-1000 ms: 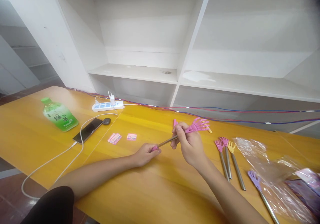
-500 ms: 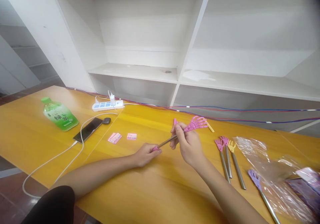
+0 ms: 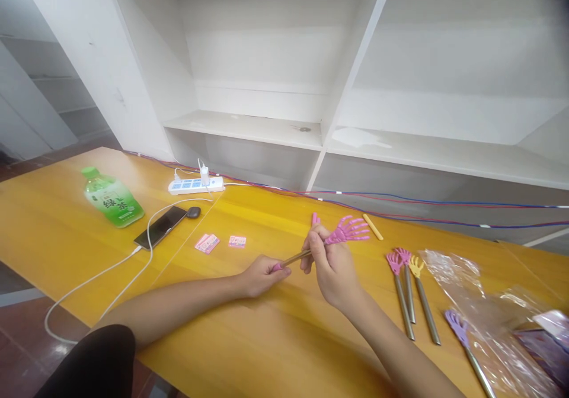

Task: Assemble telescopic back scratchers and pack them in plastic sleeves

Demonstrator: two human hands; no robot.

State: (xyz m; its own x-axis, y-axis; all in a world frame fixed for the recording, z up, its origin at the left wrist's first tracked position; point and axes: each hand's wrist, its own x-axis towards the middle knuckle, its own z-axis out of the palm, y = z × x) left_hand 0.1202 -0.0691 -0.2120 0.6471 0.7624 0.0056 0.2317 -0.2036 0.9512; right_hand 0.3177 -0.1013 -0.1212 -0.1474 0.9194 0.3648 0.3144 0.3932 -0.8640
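On my feed, I see the left hand (image 3: 263, 276) clamped on the handle end of the pink scratcher (image 3: 347, 231), the right hand (image 3: 333, 267) gripping near its claw. It is held above the desk (image 3: 249, 344).

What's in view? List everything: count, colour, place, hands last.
shelves: several, white, back
table: one, yellowish, middle
wires: several, red and blue, back
power strip: one, white, back
plugs: two, white, back
bottle: one, green, left
phone: one, black, left
gadget: one, dark, left
cord: one, white, left
cards: at least three, pink, left
tubes: count unclear, pink, middle
stick: one, yellow, middle
held scratcher: one, pink, middle
lying scratchers: four, pink, yellow, purple, right
packaging: count unclear, clear and purple, right
clothing: one, black, left
left hand: one, bare, middle
right hand: one, bare, middle
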